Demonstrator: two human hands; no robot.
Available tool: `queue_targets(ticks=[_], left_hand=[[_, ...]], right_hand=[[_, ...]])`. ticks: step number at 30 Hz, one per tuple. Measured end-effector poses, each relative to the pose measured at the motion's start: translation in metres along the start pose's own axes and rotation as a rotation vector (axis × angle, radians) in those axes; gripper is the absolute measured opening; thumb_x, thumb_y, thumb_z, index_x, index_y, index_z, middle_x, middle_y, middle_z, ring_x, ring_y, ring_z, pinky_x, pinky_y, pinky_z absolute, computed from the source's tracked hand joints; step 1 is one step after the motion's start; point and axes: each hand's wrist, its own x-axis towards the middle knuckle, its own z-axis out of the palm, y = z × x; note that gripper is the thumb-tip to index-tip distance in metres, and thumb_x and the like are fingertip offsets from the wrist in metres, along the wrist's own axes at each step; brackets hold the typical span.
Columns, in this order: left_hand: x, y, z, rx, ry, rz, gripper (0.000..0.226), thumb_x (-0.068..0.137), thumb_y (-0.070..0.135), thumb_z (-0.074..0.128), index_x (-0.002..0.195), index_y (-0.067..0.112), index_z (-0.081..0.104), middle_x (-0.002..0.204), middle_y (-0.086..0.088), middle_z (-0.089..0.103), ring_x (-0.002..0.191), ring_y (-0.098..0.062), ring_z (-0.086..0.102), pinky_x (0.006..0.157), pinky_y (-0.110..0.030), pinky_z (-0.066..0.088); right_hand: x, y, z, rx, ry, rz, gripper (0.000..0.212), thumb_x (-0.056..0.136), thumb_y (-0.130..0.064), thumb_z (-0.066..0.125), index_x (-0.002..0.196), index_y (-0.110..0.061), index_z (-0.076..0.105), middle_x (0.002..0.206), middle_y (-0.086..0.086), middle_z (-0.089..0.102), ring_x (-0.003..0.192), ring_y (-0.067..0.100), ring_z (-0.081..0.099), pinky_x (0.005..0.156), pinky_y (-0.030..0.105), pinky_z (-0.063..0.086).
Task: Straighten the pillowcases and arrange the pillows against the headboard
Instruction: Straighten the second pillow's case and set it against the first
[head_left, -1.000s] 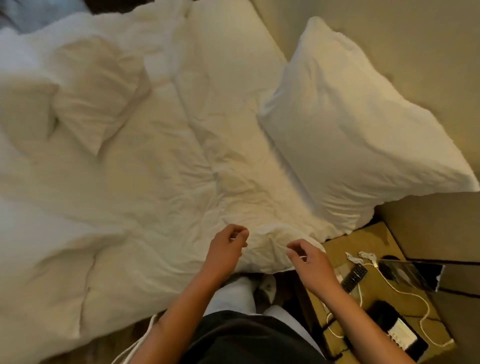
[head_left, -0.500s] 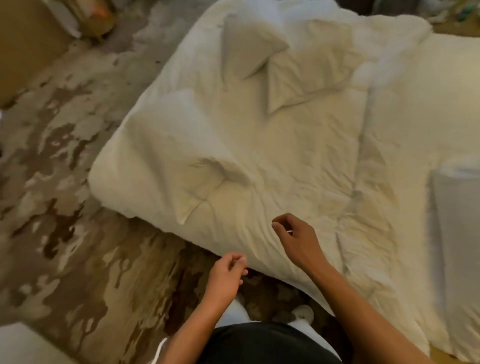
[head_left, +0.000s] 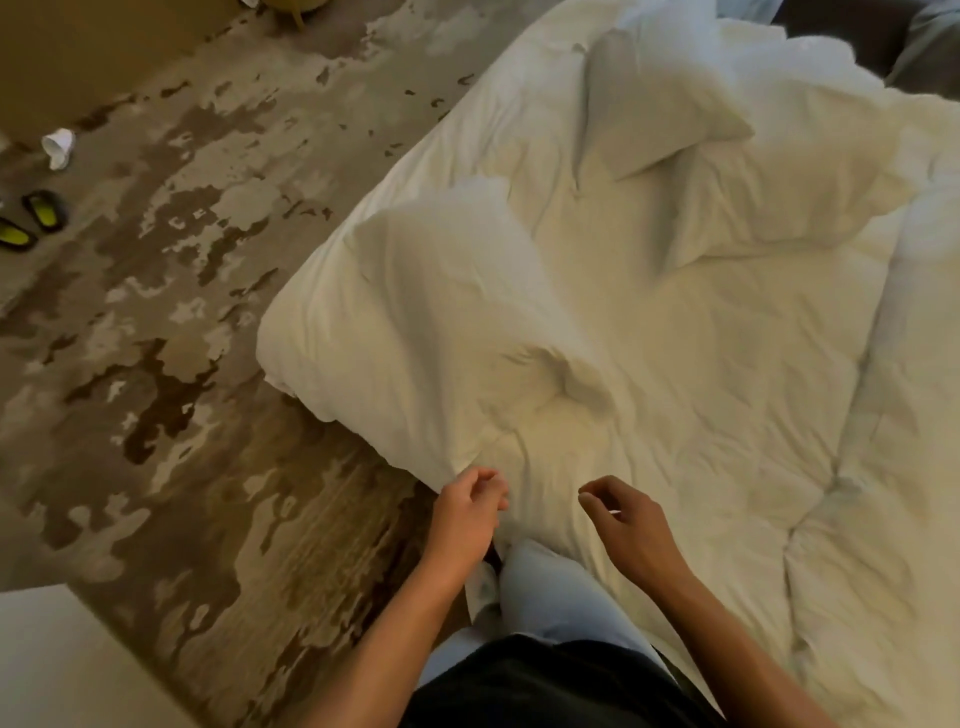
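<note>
Three white pillows lie on the rumpled white duvet (head_left: 701, 364). The nearest pillow (head_left: 457, 312) lies by the bed's left edge, its lower corner pointing at me. A second pillow (head_left: 649, 104) and a third pillow (head_left: 779, 208) lie farther up the bed, overlapping. My left hand (head_left: 467, 512) hovers at the near pillow's lower corner with its fingers loosely curled; I see nothing held in it. Over the duvet to the right, my right hand (head_left: 631, 525) is also loosely curled and holds nothing. No headboard is in view.
Patterned brown carpet (head_left: 182, 364) spreads left of the bed. A pair of dark slippers with green insoles (head_left: 31, 221) and a white cup (head_left: 58, 148) lie on it far left. A pale furniture corner (head_left: 57, 665) sits bottom left. My legs stand against the bed's edge.
The view swung left, away from the upright pillow and the nightstand, toward the bed's other end. Both hands moved with it and now hover by the near pillow's corner.
</note>
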Motion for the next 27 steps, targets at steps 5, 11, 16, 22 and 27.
queue_targets(ticks=[5, 11, 16, 22, 27], left_hand=[[0.068, 0.043, -0.023, -0.009, -0.003, 0.036, 0.015, 0.098, 0.038, 0.060, 0.100, 0.029, 0.072, 0.091, 0.008, 0.076, 0.089, -0.007, 0.072, 0.076, -0.026, 0.061], [0.157, 0.084, -0.061, 0.090, 0.064, -0.070, 0.015, 0.099, 0.036, 0.060, 0.097, 0.026, 0.072, 0.090, 0.005, 0.075, 0.089, -0.010, 0.072, 0.080, -0.034, 0.062], [0.229, 0.109, -0.081, 0.198, 0.101, -0.177, 0.019, 0.100, 0.028, 0.059, 0.091, 0.014, 0.069, 0.090, -0.007, 0.074, 0.087, -0.019, 0.071, 0.077, -0.038, 0.059], [0.337, 0.161, -0.068, 0.347, 0.068, -0.122, 0.022, 0.099, 0.032, 0.058, 0.100, 0.013, 0.069, 0.098, -0.005, 0.073, 0.094, -0.022, 0.068, 0.088, -0.040, 0.057], [0.439, 0.212, -0.009, 0.501, 0.015, 0.051, 0.025, 0.099, 0.033, 0.057, 0.109, 0.013, 0.068, 0.110, -0.005, 0.071, 0.099, -0.022, 0.065, 0.082, -0.028, 0.047]], right_hand=[[0.058, -0.014, 0.011, -0.033, -0.003, 0.052, 0.011, 0.101, -0.035, 0.063, 0.093, -0.035, 0.071, 0.094, -0.020, 0.073, 0.092, -0.003, 0.066, 0.074, 0.017, 0.047], [0.177, -0.058, 0.024, -0.014, -0.035, 0.062, 0.012, 0.100, -0.034, 0.063, 0.093, -0.031, 0.072, 0.093, -0.018, 0.072, 0.092, 0.000, 0.065, 0.074, 0.020, 0.047], [0.280, -0.100, 0.021, 0.008, -0.003, 0.058, 0.012, 0.100, -0.033, 0.063, 0.094, -0.028, 0.072, 0.090, -0.015, 0.071, 0.088, 0.006, 0.065, 0.070, 0.024, 0.046], [0.384, -0.116, 0.021, -0.033, 0.050, 0.147, 0.032, 0.101, -0.041, 0.060, 0.126, -0.021, 0.065, 0.117, -0.003, 0.070, 0.109, 0.018, 0.066, 0.083, 0.031, 0.047], [0.445, -0.102, 0.030, -0.108, 0.053, 0.316, 0.061, 0.099, -0.053, 0.059, 0.147, -0.017, 0.048, 0.145, 0.009, 0.057, 0.128, 0.029, 0.059, 0.099, 0.041, 0.050]])
